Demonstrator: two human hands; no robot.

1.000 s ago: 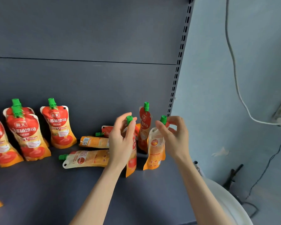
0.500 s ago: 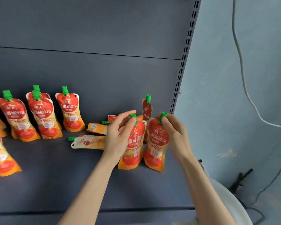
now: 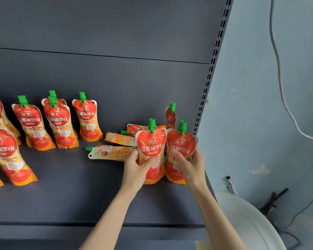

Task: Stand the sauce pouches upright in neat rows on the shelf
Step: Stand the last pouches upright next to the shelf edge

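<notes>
Red sauce pouches (image 3: 151, 147) stood side by side on shelf (image 3: 79, 195): left hand (image 3: 135, 170) clasps one, right hand (image 3: 190, 165) the other. Next: release gently, raise lying pouches (image 3: 112, 152).

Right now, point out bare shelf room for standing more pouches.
Bare: the front strip of the dark grey metal shelf, between the leaning red-and-orange spouted pouch at left and the left hand. Crowded: the right corner, where green-capped pouches lie flat behind the two held pouches.
</notes>
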